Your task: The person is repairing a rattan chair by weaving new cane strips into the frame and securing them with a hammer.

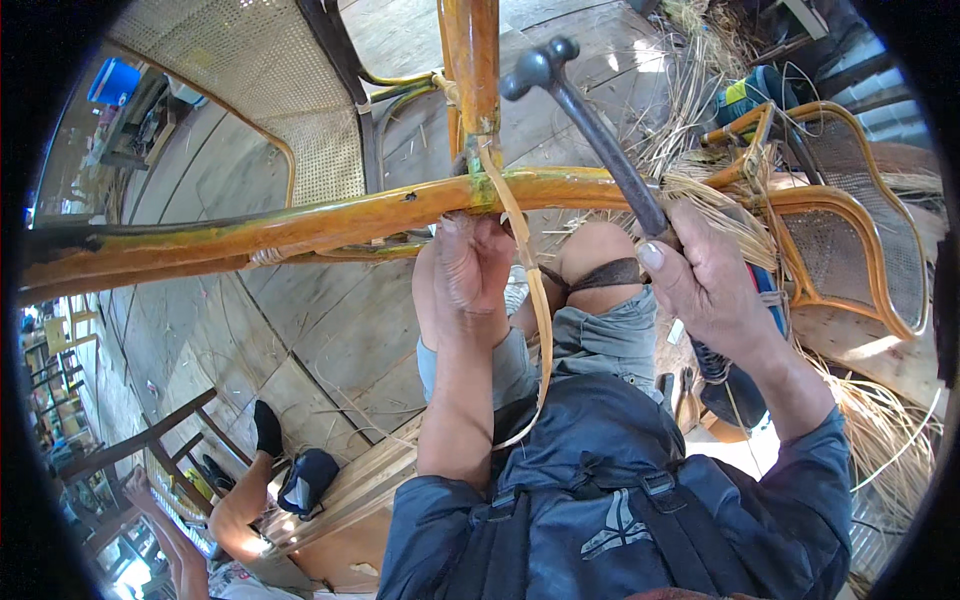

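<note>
We locate parts from the amber rattan rail (340,219). Our right hand (705,285), nearside of the rail, is clamped on the ball-peen hammer (605,147), rigid and likely head-heavy, best gripped low. Our left hand (470,262), apart from the right, curls at the rail's underside; whether it pinches anything, we cannot tell. The pale rattan strip (541,310), hanging from the rail, should be light, pliable and split-prone; we should grasp it flat, near the rail

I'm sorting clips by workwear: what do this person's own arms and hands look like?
Both the left sleeve and right sleeve are dark blue and short, leaving the forearms bare. The left hand and right hand are ungloved; no watch shows.
</note>
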